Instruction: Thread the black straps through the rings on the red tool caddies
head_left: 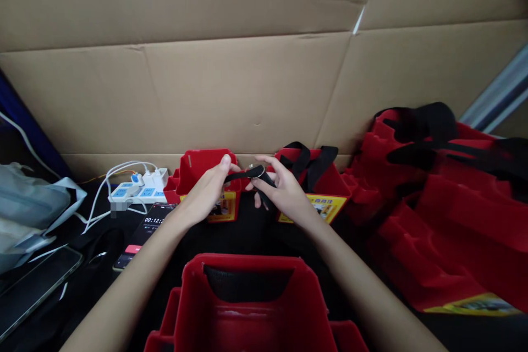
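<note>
Black strap (242, 175): it runs between your two hands, held above the dark table (243, 236), in front of the two red bags at the far side.
Metal ring (256, 171): it sits on the strap at its right end, just by your right fingertips.
Left hand (208, 190): you pinch the strap's left end between thumb and fingers, closed on it.
Right hand (284, 190): your fingers curl round the strap's ring end, gripping it; more strap hangs under your palm.
Far left red bag (206, 168): upright against the cardboard wall (247, 88), yellow label low on its front, behind your left hand.
Far right red bag (325, 184): just right of it, black handles draped over its top.
Near red bag (251, 302): open, closest to you, between your forearms.
Red pile (445, 214): stacked bags at the right, black straps on top.
Power strip (138, 190): far left, white plugs in it.
Phone (142, 234): near the strip, its screen showing a timer.
</note>
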Demonstrator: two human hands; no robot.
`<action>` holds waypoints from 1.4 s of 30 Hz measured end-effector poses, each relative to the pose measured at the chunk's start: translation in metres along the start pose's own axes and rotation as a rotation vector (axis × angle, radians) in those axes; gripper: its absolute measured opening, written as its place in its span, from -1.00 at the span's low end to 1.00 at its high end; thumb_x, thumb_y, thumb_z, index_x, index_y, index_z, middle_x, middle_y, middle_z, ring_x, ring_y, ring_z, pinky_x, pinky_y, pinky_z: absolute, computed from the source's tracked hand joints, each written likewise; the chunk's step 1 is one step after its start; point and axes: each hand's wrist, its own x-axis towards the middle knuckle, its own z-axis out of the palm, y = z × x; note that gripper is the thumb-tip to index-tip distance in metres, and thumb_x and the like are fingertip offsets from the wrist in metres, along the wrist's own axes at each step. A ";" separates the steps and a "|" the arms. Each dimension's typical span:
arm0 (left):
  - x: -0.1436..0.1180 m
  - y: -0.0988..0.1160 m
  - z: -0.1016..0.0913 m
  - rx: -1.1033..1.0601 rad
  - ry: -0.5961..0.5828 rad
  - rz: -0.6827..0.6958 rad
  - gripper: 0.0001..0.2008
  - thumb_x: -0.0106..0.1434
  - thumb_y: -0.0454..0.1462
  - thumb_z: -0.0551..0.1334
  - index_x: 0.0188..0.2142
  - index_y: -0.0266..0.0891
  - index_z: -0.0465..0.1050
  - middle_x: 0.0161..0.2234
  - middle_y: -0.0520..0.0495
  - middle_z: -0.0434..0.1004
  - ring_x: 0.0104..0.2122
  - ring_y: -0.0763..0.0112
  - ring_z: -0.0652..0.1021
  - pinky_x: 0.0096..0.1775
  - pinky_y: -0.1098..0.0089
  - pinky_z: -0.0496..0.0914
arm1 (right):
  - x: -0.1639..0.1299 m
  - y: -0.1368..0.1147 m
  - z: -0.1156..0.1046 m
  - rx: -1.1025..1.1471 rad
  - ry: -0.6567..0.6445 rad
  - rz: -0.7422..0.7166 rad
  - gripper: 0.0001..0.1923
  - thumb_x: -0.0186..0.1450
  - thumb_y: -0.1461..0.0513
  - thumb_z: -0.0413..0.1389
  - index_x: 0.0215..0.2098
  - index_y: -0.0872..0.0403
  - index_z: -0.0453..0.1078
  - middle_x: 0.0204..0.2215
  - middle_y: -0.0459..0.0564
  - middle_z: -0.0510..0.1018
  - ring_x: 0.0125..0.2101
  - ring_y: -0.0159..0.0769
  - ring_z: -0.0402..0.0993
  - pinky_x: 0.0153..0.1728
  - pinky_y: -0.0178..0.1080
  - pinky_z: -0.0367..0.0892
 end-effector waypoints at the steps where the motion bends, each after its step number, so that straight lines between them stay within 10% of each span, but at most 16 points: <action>1: 0.000 0.000 0.002 -0.036 -0.016 -0.029 -0.55 0.29 0.02 -0.09 -0.35 -0.26 0.37 -0.59 0.04 0.24 -0.60 0.53 0.26 -0.56 0.48 0.10 | -0.001 0.002 -0.001 -0.047 -0.010 -0.025 -0.54 0.21 0.22 0.04 0.07 0.07 0.10 -0.47 -0.10 0.50 -0.63 -0.45 0.40 -0.59 -0.36 0.32; 8: 0.001 0.000 0.004 -0.171 -0.272 -0.158 -0.84 0.15 -0.23 0.20 -0.39 -0.26 0.25 -0.54 0.04 0.43 -0.51 0.49 0.48 -0.45 0.51 0.25 | -0.001 0.007 -0.003 -0.364 0.112 -0.176 -0.81 0.22 0.21 0.03 -0.27 0.09 0.44 -0.38 -0.03 0.54 -0.36 -0.33 0.46 -0.32 -0.29 0.35; 16: 0.004 -0.006 0.012 -0.302 -0.092 -0.208 -0.89 0.09 -0.29 0.26 -0.44 -0.31 0.35 -0.50 0.03 0.50 -0.50 0.57 0.47 -0.43 0.56 0.28 | -0.002 0.003 -0.001 -0.351 0.337 -0.157 -0.80 0.14 0.16 0.12 -0.35 0.08 0.52 -0.35 0.01 0.35 -0.45 -0.37 0.36 -0.52 -0.27 0.41; 27: 0.007 -0.013 0.034 -0.258 -0.011 -0.076 -0.79 0.20 -0.21 0.12 -0.27 -0.27 0.45 -0.28 -0.02 0.54 -0.20 0.39 0.47 -0.16 0.42 0.31 | -0.005 -0.008 0.003 0.083 0.187 0.055 -0.71 0.11 0.08 0.17 -0.27 0.07 0.50 -0.22 0.02 0.44 -0.27 -0.27 0.46 -0.45 -0.28 0.52; 35: 0.006 -0.014 0.018 -0.127 0.043 0.008 -0.72 0.08 -0.22 0.22 -0.64 -0.28 0.18 -0.65 0.14 0.16 -0.59 0.57 0.22 -0.50 0.50 0.10 | -0.007 -0.014 -0.009 0.203 -0.091 0.078 -0.77 0.10 0.14 0.20 -0.30 0.09 0.51 -0.28 -0.03 0.48 -0.24 -0.29 0.46 -0.30 -0.18 0.52; 42: 0.006 -0.013 0.018 -0.070 0.039 0.033 -0.70 0.06 -0.21 0.23 -0.63 -0.26 0.12 -0.66 0.15 0.06 -0.61 0.60 0.12 -0.54 0.51 0.00 | -0.008 -0.016 -0.001 0.130 -0.062 0.078 -0.70 0.00 0.22 0.26 -0.29 0.08 0.39 -0.43 -0.13 0.43 -0.41 -0.44 0.44 -0.45 -0.37 0.49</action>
